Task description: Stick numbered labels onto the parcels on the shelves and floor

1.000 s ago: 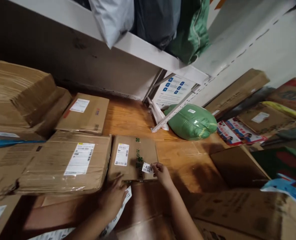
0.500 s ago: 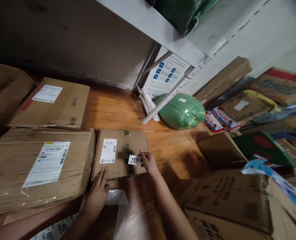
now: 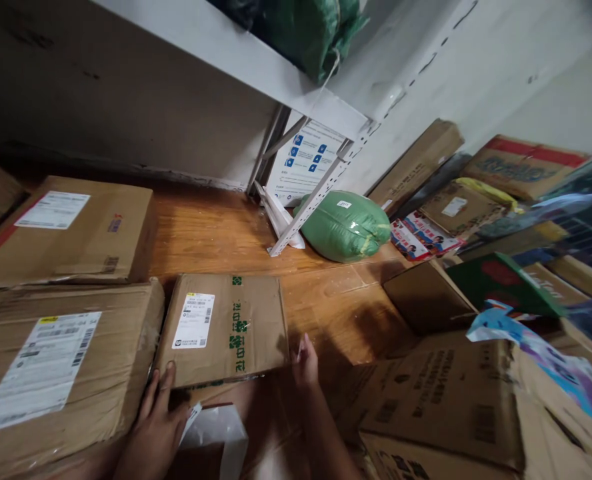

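Note:
A flat cardboard box (image 3: 226,327) with green printed tape and a white shipping label (image 3: 195,320) lies on the floor in front of me. The fingers of my left hand (image 3: 153,427) reach out against its near left corner. By the left thumb a white-edged translucent label sheet (image 3: 216,430) hangs, held at its edge. My right hand (image 3: 306,367) is beside the box's right edge, its fingers drawn together. A thin pale sliver shows at those fingertips, seemingly the small label edge-on; its printed face is hidden.
Two larger labelled cartons, one near (image 3: 41,360) and one farther (image 3: 66,230), stand at left. A shelf leg (image 3: 306,207) rises ahead, with a green wrapped bundle (image 3: 346,225) behind it. A big carton (image 3: 436,400) stands close on the right, more boxes beyond.
My right hand has moved from above the box top to beside its right edge, and the printed 4016 label no longer shows. My left hand is nearer me. The view has shifted slightly.

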Tool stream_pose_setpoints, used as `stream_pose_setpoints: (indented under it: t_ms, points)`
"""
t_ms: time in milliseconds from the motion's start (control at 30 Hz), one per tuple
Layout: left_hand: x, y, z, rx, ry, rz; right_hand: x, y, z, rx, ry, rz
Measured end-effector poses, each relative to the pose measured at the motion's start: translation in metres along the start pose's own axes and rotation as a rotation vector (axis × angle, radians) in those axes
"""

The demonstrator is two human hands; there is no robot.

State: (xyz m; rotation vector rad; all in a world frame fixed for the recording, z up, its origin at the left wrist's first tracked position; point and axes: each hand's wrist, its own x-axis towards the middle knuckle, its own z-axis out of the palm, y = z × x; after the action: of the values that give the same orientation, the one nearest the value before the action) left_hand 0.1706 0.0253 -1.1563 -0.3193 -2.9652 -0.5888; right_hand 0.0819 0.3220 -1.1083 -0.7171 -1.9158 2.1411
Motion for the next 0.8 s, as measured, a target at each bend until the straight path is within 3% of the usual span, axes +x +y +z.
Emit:
stream_pose_setpoints:
  t_ms: [133, 300, 467, 600, 800]
  points:
    - [0.014, -0.001, -0.009, 0.042, -0.096, -0.006, -0.016, 0.001, -0.021, -0.080, 0.056, -0.011]
    - [0.032, 0.011, -0.016, 0.096, -0.147, -0.051, 0.042, -0.001, -0.036, -0.271, 0.081, -0.093]
    - [0.032, 0.008, -0.023, 0.074, -0.185, -0.047, 0.082, 0.013, -0.015, -0.428, -0.122, -0.129]
    - [0.030, 0.008, -0.028, 0.074, -0.190, -0.061, 0.080, 0.023, -0.005, -0.433, -0.226, -0.132]
    - [0.030, 0.023, -0.037, 0.038, -0.161, -0.105, 0.067, 0.022, -0.017, -0.322, -0.242, -0.091]
